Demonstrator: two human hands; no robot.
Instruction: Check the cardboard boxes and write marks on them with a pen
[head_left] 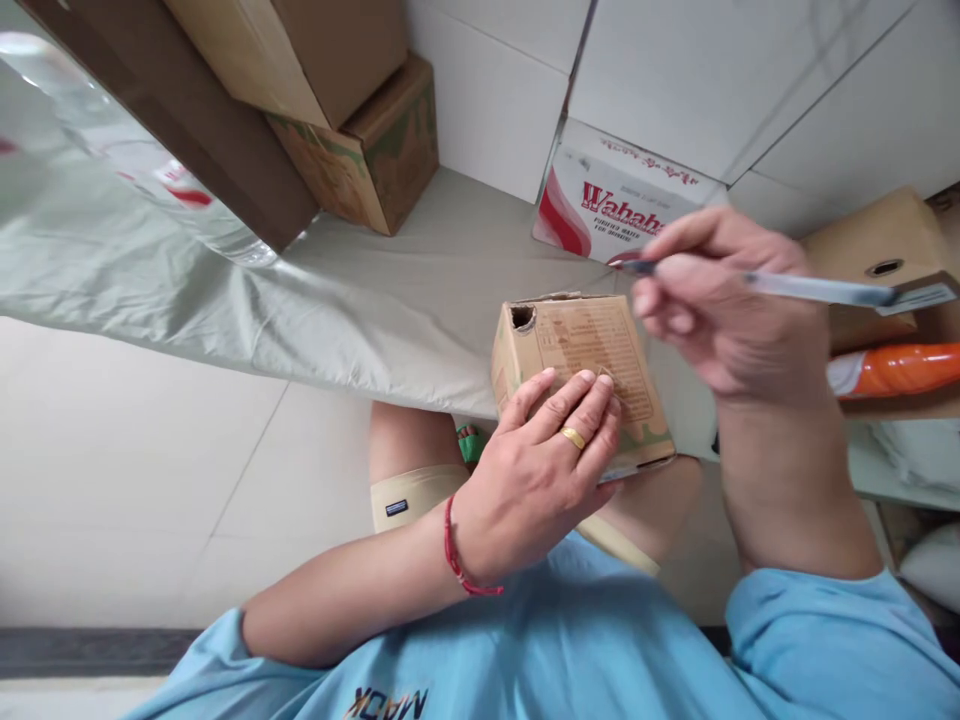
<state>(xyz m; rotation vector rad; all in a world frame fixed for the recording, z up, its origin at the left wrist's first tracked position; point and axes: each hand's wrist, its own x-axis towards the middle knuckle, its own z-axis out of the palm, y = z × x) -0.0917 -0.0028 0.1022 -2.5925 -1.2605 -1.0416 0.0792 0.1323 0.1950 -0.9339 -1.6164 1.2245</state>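
Observation:
A small brown cardboard box [592, 345] sits at the edge of the cloth-covered surface, close to my legs. Its top face carries printed text and has a torn hole in the upper left corner. My left hand [551, 450] lies flat across the near part of this face, fingers stretched out and nothing gripped. To the right and above the box, my right hand [739, 300] is closed round a clear-barrelled pen [817, 289]. The pen's dark tip points left, toward the white Wahaha carton [600, 195], and is apart from the brown box. Slight motion blur covers the right hand.
Stacked brown boxes [397, 150] stand at the back left beside a large clear bottle [172, 180]. Along the back is a white tiled wall [495, 90]. On the right are an open cardboard box [862, 235] and an orange bottle [907, 372]. Grey-green cloth [360, 310] covers the surface.

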